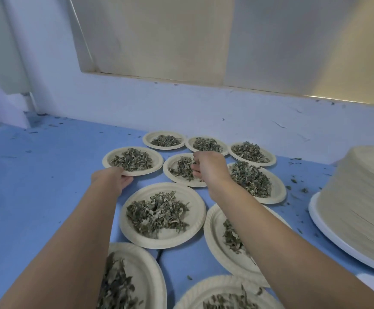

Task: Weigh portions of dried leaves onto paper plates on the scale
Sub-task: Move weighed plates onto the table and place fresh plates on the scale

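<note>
Several beige paper plates heaped with dried green leaves lie on a blue surface. My left hand [112, 178] grips the near rim of the far-left plate [152, 160]. My right hand [208, 169] reaches over the middle plate [170, 175] and its fingers pinch some of the dried leaves [182, 167] on it. A larger plate [195, 210] of leaves sits just in front of both hands. No scale is in view.
A tall stack of unused paper plates [360, 197] stands at the right on a white tray [328, 230]. Loose leaf bits litter the blue surface [36, 186]. A pale wall [181, 103] runs close behind the plates.
</note>
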Tool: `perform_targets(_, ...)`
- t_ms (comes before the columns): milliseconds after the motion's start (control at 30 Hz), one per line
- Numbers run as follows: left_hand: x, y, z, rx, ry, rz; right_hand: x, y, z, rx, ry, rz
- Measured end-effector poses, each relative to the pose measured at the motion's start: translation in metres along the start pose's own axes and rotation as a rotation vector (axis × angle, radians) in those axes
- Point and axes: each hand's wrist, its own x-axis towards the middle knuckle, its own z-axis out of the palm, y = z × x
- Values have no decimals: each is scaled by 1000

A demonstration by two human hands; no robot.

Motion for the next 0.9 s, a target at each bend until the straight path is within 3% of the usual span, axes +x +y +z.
perform_targets(267,-12,-2,0,121,123,115,-9,2,1,129,-14,33)
perform_targets(500,-19,-2,3,104,66,45,-10,3,-6,131,-5,26)
perform_targets(900,-71,1,-3,32,-27,120,-43,-8,-31,145,-25,-12)
